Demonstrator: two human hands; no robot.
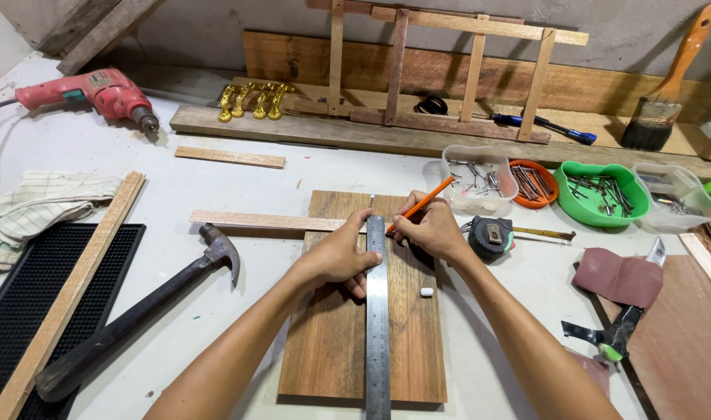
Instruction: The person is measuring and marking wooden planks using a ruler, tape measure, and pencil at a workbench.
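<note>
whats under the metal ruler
The metal ruler lies lengthwise on a dark wood board, crossing a thin wood strip near its top. The left hand covers that crossing.

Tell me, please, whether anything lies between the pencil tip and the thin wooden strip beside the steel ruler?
Nothing visible does. The right hand holds the orange pencil with its tip at the thin wooden strip, beside the steel ruler that the left hand presses down.
</note>
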